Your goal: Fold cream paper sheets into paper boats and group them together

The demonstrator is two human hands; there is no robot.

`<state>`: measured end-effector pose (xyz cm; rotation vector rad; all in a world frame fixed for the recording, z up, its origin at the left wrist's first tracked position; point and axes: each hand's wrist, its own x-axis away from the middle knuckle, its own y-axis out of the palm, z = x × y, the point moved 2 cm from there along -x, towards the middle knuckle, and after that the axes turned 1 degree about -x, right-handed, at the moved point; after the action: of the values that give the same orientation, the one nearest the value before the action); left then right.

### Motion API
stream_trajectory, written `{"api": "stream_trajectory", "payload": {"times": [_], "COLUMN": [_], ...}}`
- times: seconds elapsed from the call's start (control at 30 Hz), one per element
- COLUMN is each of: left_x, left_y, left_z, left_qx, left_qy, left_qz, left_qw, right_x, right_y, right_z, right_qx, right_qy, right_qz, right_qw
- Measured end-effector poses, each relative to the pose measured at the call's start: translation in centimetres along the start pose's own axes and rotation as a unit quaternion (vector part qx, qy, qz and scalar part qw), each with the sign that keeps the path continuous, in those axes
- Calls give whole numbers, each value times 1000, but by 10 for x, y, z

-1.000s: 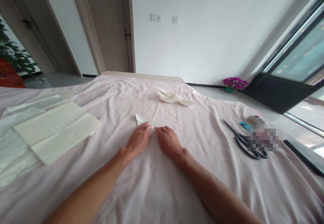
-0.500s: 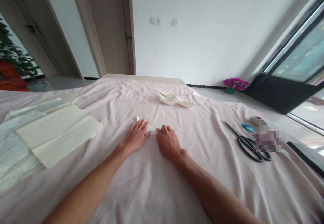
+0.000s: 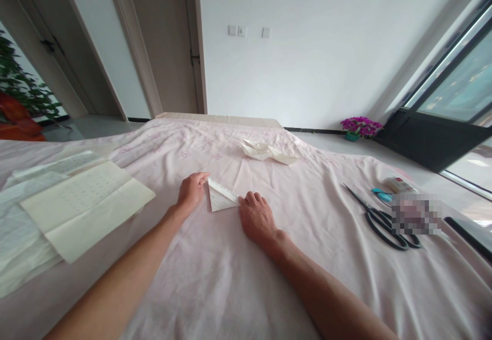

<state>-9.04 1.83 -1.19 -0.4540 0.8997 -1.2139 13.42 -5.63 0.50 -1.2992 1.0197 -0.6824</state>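
A small folded piece of paper (image 3: 221,198), roughly triangular with faint marks on it, lies on the pink bedspread between my hands. My left hand (image 3: 191,192) is at its upper left corner, thumb and fingertips closed together there. On the other side, my right hand (image 3: 257,214) has its fingers curled and holds the right corner down against the cloth. Farther back sits a folded paper boat shape (image 3: 267,151), cream coloured.
To the left lie a creased paper sheet (image 3: 92,202) and thin, crumpled sheets (image 3: 23,227). Black-handled scissors (image 3: 378,222) rest at the right, near a small box (image 3: 400,185), a blue item (image 3: 381,194) and a blurred-out patch. A dark flat object (image 3: 467,237) lies farther right.
My left hand has lifted off the paper and shifted left to its upper corner, uncovering the folded triangle. My right hand stays at the right corner. The view has shifted slightly.
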Motion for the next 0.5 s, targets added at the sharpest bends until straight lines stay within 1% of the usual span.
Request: {"api": "stream_trajectory", "payload": {"times": [0.1,0.17,0.23,0.37,0.5], "left_x": [-13,-18,-21,-23,-25], "left_y": [-7,-11,-15,-20,-19], "left_z": [0,-1,-2,-4,-5], "left_qx": [-41,-83,-115,-158,-202], "left_qy": [75,133,175,254,317], "left_qz": [-54,-94,-116,-110,-111], "left_qw": [995,983,971,948,920], "right_x": [1,1,0,0,0], "right_y": [0,-1,0,0,0], "right_z": [1,1,1,1,0], "right_qx": [-9,-11,-11,-11,-10], "right_qy": [2,4,5,5,5], "right_qz": [7,6,4,6,8], "right_qw": [1000,1000,1000,1000,1000]}}
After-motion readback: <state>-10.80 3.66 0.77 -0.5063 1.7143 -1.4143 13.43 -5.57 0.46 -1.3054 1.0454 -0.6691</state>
